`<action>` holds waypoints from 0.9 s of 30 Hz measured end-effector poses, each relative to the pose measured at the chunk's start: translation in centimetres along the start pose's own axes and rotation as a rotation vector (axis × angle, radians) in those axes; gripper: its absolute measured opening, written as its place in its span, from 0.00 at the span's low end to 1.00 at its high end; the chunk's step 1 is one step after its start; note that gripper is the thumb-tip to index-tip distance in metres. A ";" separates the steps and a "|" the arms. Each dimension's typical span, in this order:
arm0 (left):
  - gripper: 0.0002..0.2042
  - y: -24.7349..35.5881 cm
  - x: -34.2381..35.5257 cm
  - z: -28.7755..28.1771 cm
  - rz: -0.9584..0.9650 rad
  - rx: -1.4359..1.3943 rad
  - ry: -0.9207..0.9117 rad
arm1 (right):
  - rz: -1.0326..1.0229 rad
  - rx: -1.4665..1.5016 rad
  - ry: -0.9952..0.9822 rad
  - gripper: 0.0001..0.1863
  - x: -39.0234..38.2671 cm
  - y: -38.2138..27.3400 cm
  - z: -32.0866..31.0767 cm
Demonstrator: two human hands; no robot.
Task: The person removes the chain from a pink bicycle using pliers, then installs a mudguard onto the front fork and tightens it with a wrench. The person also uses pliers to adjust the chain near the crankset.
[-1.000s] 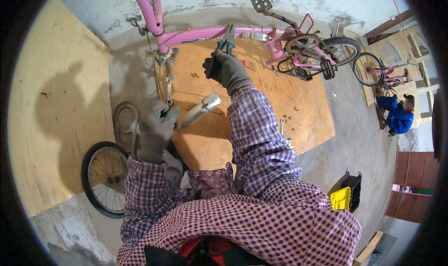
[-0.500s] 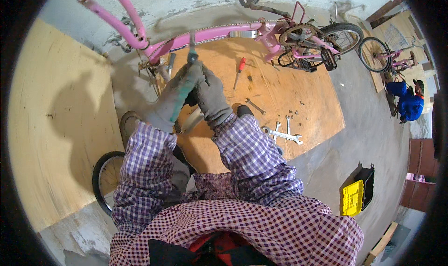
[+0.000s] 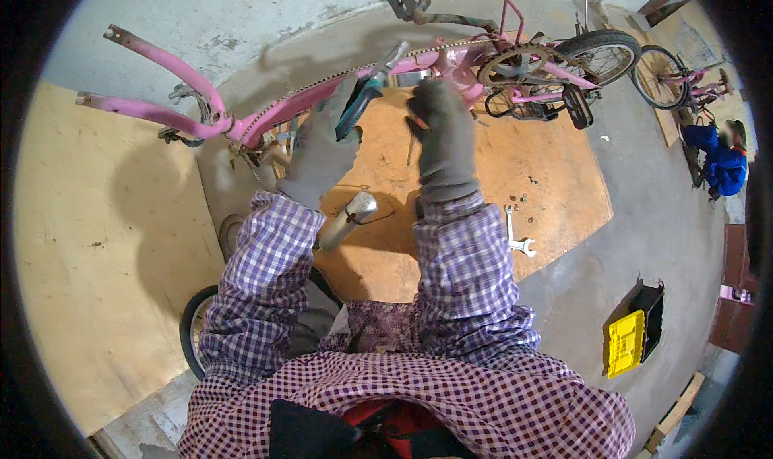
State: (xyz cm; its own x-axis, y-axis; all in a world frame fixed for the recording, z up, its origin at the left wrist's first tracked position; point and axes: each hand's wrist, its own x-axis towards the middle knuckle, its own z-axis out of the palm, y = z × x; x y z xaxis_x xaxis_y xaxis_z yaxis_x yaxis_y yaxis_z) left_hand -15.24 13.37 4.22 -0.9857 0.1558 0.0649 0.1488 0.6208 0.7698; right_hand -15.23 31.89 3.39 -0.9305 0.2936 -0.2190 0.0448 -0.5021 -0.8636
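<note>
My gloved left hand [image 3: 318, 149] is closed around a tool with a teal-and-black handle [image 3: 360, 109] and a grey metal tip, which points up and right in front of the pink bicycle frame [image 3: 298, 105]. My gloved right hand [image 3: 447, 133] is apart from it, over the board, its dark fingertips and thumb spread. Just beneath that thumb a red-handled screwdriver [image 3: 411, 149] lies on the board, mostly hidden by the hand. The frame lies on its side with fork, chain, crank and rear wheel. Between my forearms is a silver cylinder [image 3: 361, 208] with a thin wire across it.
Wrenches [image 3: 519, 243] and small nuts [image 3: 519, 200] lie on the orange wooden board [image 3: 555, 177], partly behind my right sleeve. A black-and-yellow crate [image 3: 628, 342] stands on the floor at right. A person in blue [image 3: 725, 169] crouches by another bicycle [image 3: 664, 76] at far right.
My hands, together around the teal-handled tool before, have come apart. The right hand has let go and moved right, over the screwdriver. The tool now tilts rightward in my left hand.
</note>
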 end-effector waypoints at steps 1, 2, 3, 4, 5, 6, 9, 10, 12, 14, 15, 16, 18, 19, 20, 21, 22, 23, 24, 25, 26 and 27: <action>0.38 0.2 0.4 0.0 0.146 0.179 0.096 | -0.023 0.095 0.061 0.20 0.8 -0.5 -0.8; 0.38 0.4 0.7 0.1 0.324 0.354 0.216 | -0.048 0.190 0.125 0.20 1.6 -0.9 -1.7; 0.38 0.4 1.1 0.5 0.345 0.299 0.212 | -0.054 0.190 0.145 0.19 2.3 -1.4 -2.7; 0.38 0.4 1.5 0.8 0.388 0.449 0.218 | -0.086 0.207 0.131 0.21 2.9 -1.7 -3.6; 0.39 0.4 2.0 1.1 0.441 0.594 0.230 | -0.082 0.219 0.179 0.23 3.4 -1.7 -4.1; 0.39 0.3 2.4 1.2 0.495 0.740 0.243 | -0.093 0.233 0.210 0.25 4.0 -1.7 -4.4; 0.35 0.3 3.4 0.8 0.206 0.726 -0.072 | 0.118 0.257 0.285 0.28 5.1 -0.9 -4.4; 0.35 0.4 3.6 0.5 0.240 0.726 -0.043 | 0.155 0.277 0.245 0.29 5.5 -0.7 -4.3; 0.36 1.0 3.8 -0.3 0.277 0.716 -0.009 | 0.257 0.304 0.216 0.30 5.9 0.0 -3.8; 0.37 1.9 3.6 -0.4 0.257 0.675 0.021 | 0.292 0.325 0.222 0.32 6.3 0.6 -3.1; 0.37 2.4 3.7 -0.3 0.249 0.647 0.039 | 0.312 0.326 0.244 0.33 6.6 0.8 -2.8; 0.38 2.9 3.8 -0.1 0.315 0.650 0.087 | 0.323 0.331 0.240 0.33 6.7 1.0 -2.6; 0.39 3.6 4.3 0.5 0.435 0.634 0.166 | 0.408 0.441 0.202 0.34 6.8 1.4 -2.3; 0.39 3.7 4.4 0.8 0.472 0.649 0.175 | 0.460 0.494 0.191 0.34 6.7 1.6 -2.0; 0.39 3.7 4.6 1.1 0.496 0.664 0.178 | 0.509 0.537 0.201 0.35 6.7 1.8 -1.8; 0.39 3.5 4.5 1.2 0.551 0.668 0.215 | 0.551 0.586 0.218 0.32 6.5 1.9 -1.5; 0.39 3.1 4.3 1.3 0.523 0.716 0.187 | 0.545 0.588 0.221 0.30 6.4 2.0 -1.4; 0.39 2.6 3.9 1.3 0.533 0.754 0.193 | 0.541 0.581 0.232 0.29 6.2 1.9 -1.3; 0.40 2.1 3.6 1.3 0.564 0.792 0.219 | 0.535 0.576 0.242 0.28 6.1 1.7 -1.3; 0.40 1.5 3.5 1.3 0.527 0.870 0.164 | 0.490 0.565 0.222 0.28 6.1 1.4 -1.4; 0.40 1.1 3.2 1.1 0.509 0.947 0.124 | 0.447 0.554 0.204 0.27 5.9 1.1 -1.6; 0.40 0.6 3.1 0.8 0.427 1.045 0.020 | 0.406 0.543 0.186 0.26 5.9 0.9 -1.8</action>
State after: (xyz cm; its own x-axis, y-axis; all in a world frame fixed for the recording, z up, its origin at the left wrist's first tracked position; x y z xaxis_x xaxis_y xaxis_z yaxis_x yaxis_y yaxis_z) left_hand -18.11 14.82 4.42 -0.8378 0.5029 0.2124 0.4584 0.8594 -0.2265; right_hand -20.00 34.58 0.50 -0.7989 0.1069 -0.5919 0.1427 -0.9223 -0.3591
